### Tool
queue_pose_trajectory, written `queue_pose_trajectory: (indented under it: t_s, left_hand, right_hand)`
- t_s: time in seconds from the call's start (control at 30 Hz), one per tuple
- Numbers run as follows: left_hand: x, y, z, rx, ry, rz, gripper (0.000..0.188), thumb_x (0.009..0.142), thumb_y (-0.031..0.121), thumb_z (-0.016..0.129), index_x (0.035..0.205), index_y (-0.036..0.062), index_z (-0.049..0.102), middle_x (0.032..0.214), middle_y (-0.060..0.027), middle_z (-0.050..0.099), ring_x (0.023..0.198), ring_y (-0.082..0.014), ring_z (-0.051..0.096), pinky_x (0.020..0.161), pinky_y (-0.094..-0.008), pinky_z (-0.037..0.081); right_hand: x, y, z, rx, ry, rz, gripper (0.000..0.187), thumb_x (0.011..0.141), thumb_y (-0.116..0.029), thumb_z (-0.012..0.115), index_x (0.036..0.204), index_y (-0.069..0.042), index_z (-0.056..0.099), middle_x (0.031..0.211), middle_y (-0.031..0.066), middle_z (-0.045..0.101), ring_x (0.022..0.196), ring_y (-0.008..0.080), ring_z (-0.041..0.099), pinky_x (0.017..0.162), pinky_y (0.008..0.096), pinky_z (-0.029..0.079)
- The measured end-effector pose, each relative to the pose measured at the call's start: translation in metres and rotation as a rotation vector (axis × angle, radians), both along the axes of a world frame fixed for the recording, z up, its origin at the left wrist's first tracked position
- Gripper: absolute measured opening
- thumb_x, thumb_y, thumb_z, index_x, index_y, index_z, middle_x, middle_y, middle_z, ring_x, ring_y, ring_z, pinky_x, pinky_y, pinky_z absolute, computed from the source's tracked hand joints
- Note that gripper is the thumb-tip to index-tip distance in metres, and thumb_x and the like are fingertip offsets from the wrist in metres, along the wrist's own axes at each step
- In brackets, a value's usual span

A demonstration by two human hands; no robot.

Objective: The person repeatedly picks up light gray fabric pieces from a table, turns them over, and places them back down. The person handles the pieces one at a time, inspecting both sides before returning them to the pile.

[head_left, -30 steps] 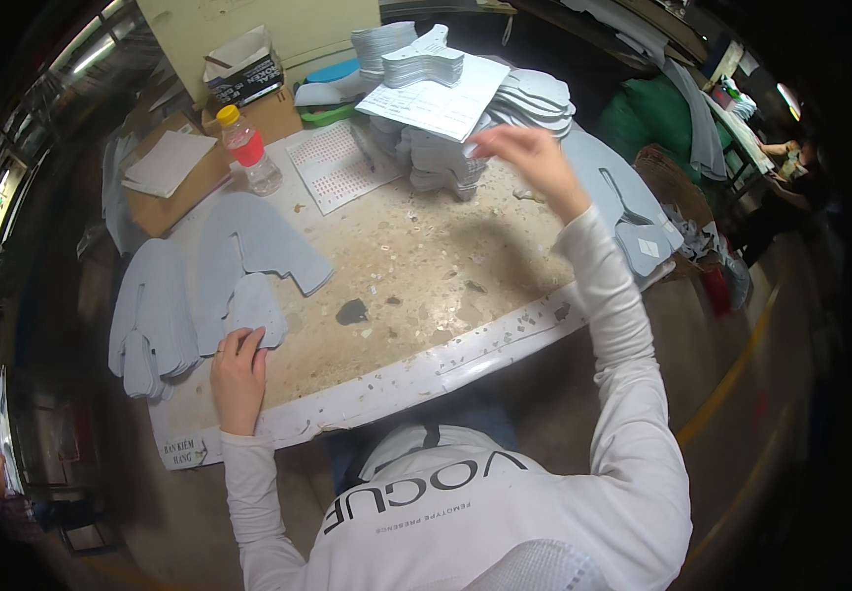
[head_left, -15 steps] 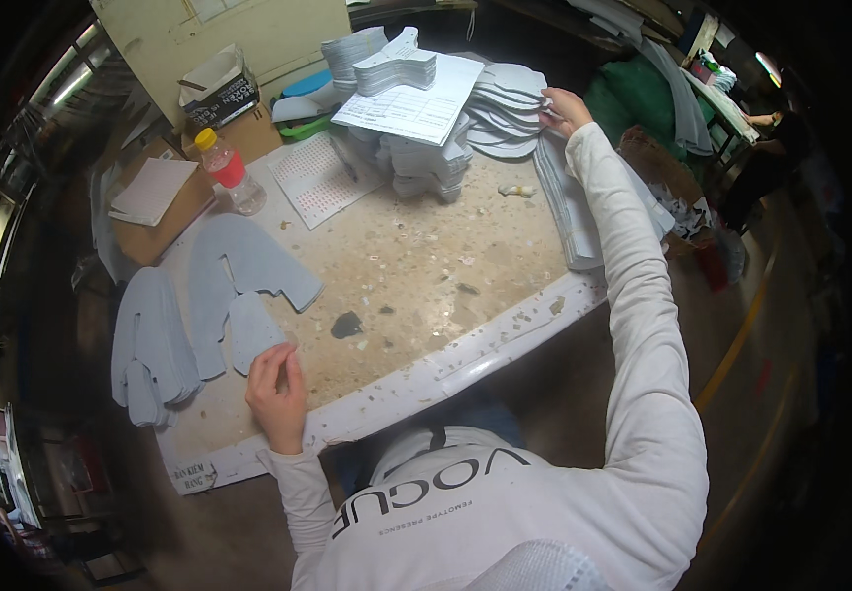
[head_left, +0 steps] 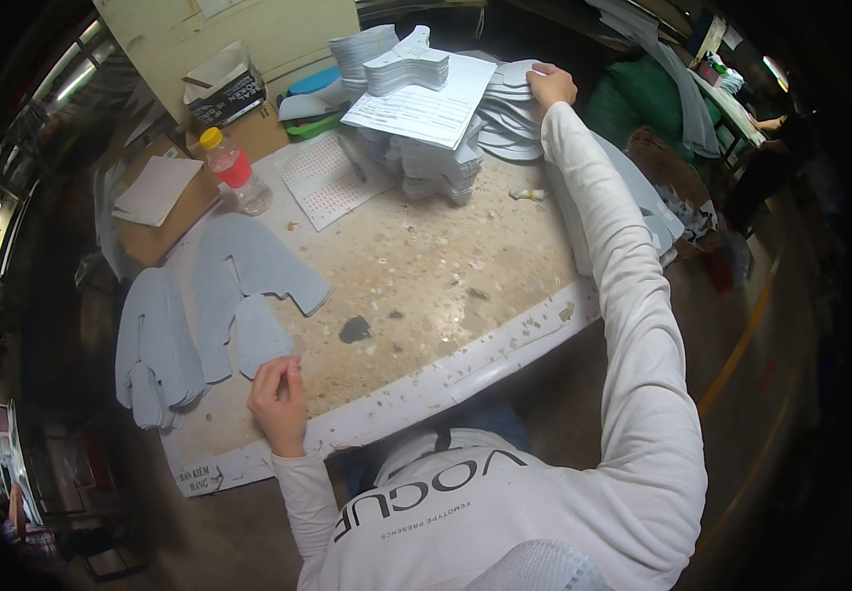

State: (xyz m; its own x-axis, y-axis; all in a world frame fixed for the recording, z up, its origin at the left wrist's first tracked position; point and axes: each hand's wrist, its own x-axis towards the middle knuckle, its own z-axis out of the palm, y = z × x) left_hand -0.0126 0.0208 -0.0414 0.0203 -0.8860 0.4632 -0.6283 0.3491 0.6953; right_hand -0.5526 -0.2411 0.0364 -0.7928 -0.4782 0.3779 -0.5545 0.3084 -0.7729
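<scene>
At the back right of the table, my right hand [head_left: 551,87] is closed on the edge of the upper grey cut pieces in a loose, fanned stack [head_left: 508,128]. How many it grips is hidden. By the near left edge, my left hand [head_left: 279,406] has its fingers curled together; whatever may be in them is too small to make out. Just beyond it lies a small tongue-shaped grey piece [head_left: 260,333], next to a large curved grey piece [head_left: 238,246]. Further left rests an overlapping pile of similar curved pieces [head_left: 158,340].
A printed sheet [head_left: 424,103] covers one pile and carries another grey stack [head_left: 406,71]. A bottle with a yellow cap [head_left: 236,172] stands beside a cardboard box [head_left: 150,227]. More long grey pieces lie under my right forearm. Scraps dot the table [head_left: 406,286].
My right hand has moved up and slightly left, from the side of the fanned stack to its upper edge. My left hand has stayed nearly in place.
</scene>
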Motion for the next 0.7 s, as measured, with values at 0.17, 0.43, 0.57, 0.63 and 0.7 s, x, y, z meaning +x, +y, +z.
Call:
queue_pose_trajectory:
  t_s: [0.17, 0.43, 0.57, 0.63, 0.7]
  left_hand:
    - [0.0, 0.001, 0.002, 0.009, -0.009, -0.015, 0.006, 0.082, 0.0, 0.06, 0.083, -0.0019, 0.066, 0.082, -0.011, 0.066, 0.075, -0.0214, 0.064, 0.069, -0.0292, 0.05]
    - [0.001, -0.002, 0.001, 0.029, -0.029, -0.031, 0.005, 0.082, -0.001, 0.061, 0.083, -0.0021, 0.065, 0.082, -0.0113, 0.066, 0.074, -0.0211, 0.064, 0.067, -0.029, 0.05]
    - [-0.001, -0.002, 0.0, 0.06, 0.011, -0.055, 0.005, 0.082, 0.0, 0.061, 0.083, -0.0021, 0.066, 0.082, -0.0114, 0.066, 0.074, -0.021, 0.064, 0.068, -0.0291, 0.051]
    - [-0.001, -0.001, 0.0, 0.058, 0.012, -0.056, 0.006, 0.083, 0.0, 0.06, 0.084, -0.0023, 0.066, 0.082, -0.0113, 0.066, 0.074, -0.0208, 0.064, 0.068, -0.029, 0.051]
    - [-0.001, -0.001, 0.001, 0.063, -0.006, -0.044, 0.008, 0.085, 0.002, 0.059, 0.083, -0.0025, 0.066, 0.081, -0.0105, 0.065, 0.074, -0.0198, 0.063, 0.068, -0.0286, 0.049]
  right_hand:
    - [-0.001, -0.013, 0.017, 0.044, -0.084, -0.009, 0.054, 0.063, -0.021, 0.075, 0.114, -0.009, 0.064, 0.11, 0.013, 0.066, 0.098, 0.0251, 0.064, 0.089, 0.0311, 0.048]
    - [-0.031, 0.052, -0.005, -0.168, -0.601, 0.335, 0.06, 0.075, -0.011, 0.072, 0.129, -0.001, 0.049, 0.107, 0.0106, 0.064, 0.089, 0.0175, 0.062, 0.074, 0.0311, 0.048]
    - [-0.024, 0.074, -0.009, 0.144, -0.115, 0.168, 0.072, 0.07, -0.03, 0.079, 0.132, -0.01, 0.048, 0.12, 0.0165, 0.059, 0.105, 0.0285, 0.06, 0.087, 0.0414, 0.048]
    - [-0.019, 0.086, -0.008, 0.148, 0.402, 0.178, 0.073, 0.069, -0.036, 0.078, 0.133, -0.014, 0.049, 0.124, 0.015, 0.055, 0.111, 0.0301, 0.054, 0.094, 0.0408, 0.043]
    - [-0.013, 0.089, -0.006, 0.238, 0.696, 0.269, 0.073, 0.069, -0.039, 0.077, 0.133, -0.019, 0.049, 0.128, 0.0138, 0.05, 0.118, 0.0313, 0.048, 0.098, 0.0406, 0.04]
